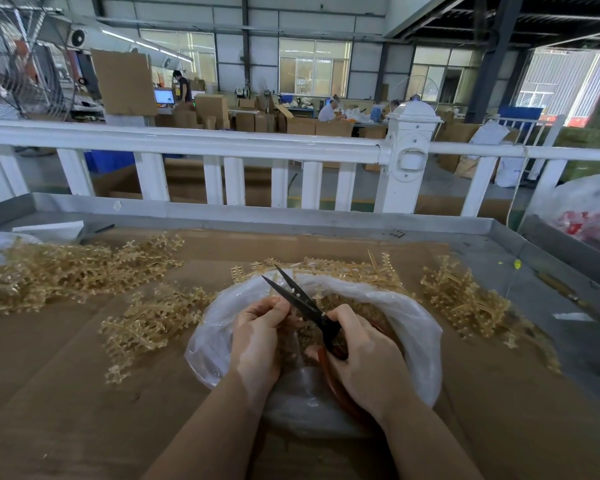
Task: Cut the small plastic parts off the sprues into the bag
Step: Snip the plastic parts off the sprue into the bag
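A clear plastic bag (414, 327) lies open in front of me, lining a round bowl, with many small amber parts inside. My right hand (364, 358) grips black scissors (300, 299) with red handles; the blades are spread apart and point up to the left. My left hand (257, 337) pinches a thin amber sprue (274, 287) between the blades, over the bag. Piles of amber sprues lie on the cardboard: one at the left (70, 268), one near the bag's left side (149, 323), one behind the bag (347, 270) and one at the right (465, 299).
The work surface is brown cardboard (84, 393) in a metal tray with a raised rim (257, 213). A white fence (222, 143) stands behind it. A full plastic sack (589, 213) sits at the far right. Boxes and seated people are far beyond.
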The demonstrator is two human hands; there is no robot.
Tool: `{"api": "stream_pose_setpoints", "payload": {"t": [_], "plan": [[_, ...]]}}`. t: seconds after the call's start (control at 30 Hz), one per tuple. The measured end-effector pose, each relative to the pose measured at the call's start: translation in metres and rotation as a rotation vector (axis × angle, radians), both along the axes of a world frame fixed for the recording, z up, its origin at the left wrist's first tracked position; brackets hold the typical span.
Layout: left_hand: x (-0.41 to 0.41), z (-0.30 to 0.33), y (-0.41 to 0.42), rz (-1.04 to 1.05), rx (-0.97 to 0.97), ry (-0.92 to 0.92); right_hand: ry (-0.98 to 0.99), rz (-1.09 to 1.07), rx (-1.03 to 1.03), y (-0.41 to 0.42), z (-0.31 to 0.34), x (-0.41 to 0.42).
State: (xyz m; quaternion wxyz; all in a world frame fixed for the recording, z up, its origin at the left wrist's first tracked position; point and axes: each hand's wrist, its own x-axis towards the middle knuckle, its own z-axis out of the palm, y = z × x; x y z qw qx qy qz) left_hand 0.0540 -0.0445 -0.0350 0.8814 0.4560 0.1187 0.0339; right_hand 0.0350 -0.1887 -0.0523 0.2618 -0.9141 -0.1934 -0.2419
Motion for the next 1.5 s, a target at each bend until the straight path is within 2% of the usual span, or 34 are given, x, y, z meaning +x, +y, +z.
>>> {"api": "stream_pose_setpoints", "payload": {"t": [1.23,1.37,1.5], "plan": [[0.007,-0.011,0.003,-0.107,-0.011,-0.015,-0.039,-0.016,-0.009,0.000,0.001,0.002],[0.007,-0.012,0.000,-0.021,0.031,-0.056,-0.042,-0.045,0.022,-0.001,0.002,0.001],[0.007,-0.011,-0.002,0.069,-0.023,-0.112,-0.035,-0.080,0.082,-0.002,0.002,-0.001]]}}
